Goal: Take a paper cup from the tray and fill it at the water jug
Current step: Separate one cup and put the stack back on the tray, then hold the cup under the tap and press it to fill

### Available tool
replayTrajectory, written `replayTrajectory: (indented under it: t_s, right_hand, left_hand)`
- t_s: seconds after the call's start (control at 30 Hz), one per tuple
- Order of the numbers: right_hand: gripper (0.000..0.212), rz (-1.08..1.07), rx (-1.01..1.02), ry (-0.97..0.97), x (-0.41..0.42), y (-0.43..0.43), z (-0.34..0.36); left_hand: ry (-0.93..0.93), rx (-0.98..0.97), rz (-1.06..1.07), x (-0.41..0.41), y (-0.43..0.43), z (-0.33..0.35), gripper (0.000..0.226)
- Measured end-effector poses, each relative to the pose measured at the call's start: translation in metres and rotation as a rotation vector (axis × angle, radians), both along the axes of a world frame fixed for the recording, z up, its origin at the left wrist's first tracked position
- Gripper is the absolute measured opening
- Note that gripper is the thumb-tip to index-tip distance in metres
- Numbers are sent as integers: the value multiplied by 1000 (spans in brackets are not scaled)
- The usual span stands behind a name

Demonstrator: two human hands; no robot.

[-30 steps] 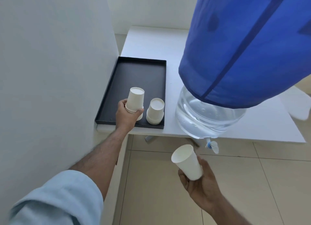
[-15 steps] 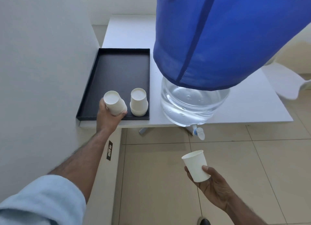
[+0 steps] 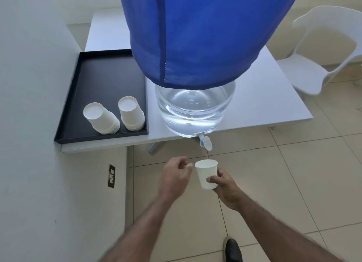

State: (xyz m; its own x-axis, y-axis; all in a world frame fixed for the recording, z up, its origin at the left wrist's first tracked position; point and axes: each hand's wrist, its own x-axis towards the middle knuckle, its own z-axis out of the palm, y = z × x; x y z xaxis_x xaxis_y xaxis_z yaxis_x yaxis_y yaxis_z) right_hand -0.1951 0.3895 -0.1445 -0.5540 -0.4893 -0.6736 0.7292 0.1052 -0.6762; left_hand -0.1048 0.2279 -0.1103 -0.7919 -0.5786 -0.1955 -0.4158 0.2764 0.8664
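Note:
My right hand [image 3: 225, 185] holds a white paper cup [image 3: 207, 174] upright, mouth up, over the floor below and in front of the jug's tap [image 3: 205, 142]. My left hand [image 3: 175, 175] is just left of the cup, fingers loosely curled, holding nothing; its fingertips sit close to the cup's rim. The clear water jug [image 3: 194, 112] stands on the white table [image 3: 274, 105] under a blue cloth cover [image 3: 195, 32]. Two stacks of upside-down paper cups [image 3: 101, 118] [image 3: 131, 113] rest at the near end of the black tray [image 3: 101, 77].
A white wall [image 3: 35, 124] runs along the left, with a dark socket plate [image 3: 111, 176] low on it. A white chair [image 3: 323, 52] stands right of the table. My black shoe [image 3: 232, 251] shows on the tiled floor.
My left hand let go of the left cup stack on the tray and came down beside the held cup. The right hand raised the cup toward the tap.

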Motion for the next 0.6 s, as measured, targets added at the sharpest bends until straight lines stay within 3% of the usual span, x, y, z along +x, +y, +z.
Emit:
replayTrajectory:
  t_s: [0.1, 0.2, 0.3, 0.4, 0.47, 0.53, 0.6]
  right_hand:
    - [73, 2, -5, 46, -8, -8, -3]
    - [71, 37, 31, 186, -18, -15, -3]
    - [65, 144, 96, 389, -30, -20, -2]
    - [63, 160, 160, 512, -36, -27, -4]
    - [62, 143, 157, 542, -38, -31, -5]
    - [64, 128, 160, 562, -40, -36, -4]
    - [65, 123, 181, 593, -41, -41, -1]
  left_hand:
    - [-63, 351, 1, -25, 20, -1, 21]
    - [-55, 349, 74, -33, 19, -7, 19]
    - [-47, 147, 61, -34, 16, -8, 14]
    - [174, -211, 62, -34, 10, 3, 25]
    - [285, -425, -90, -40, 4, 15, 46]
    - [265, -522, -268, -50, -1, 28, 60]
    - [220, -605, -387, -60, -1, 38, 53]
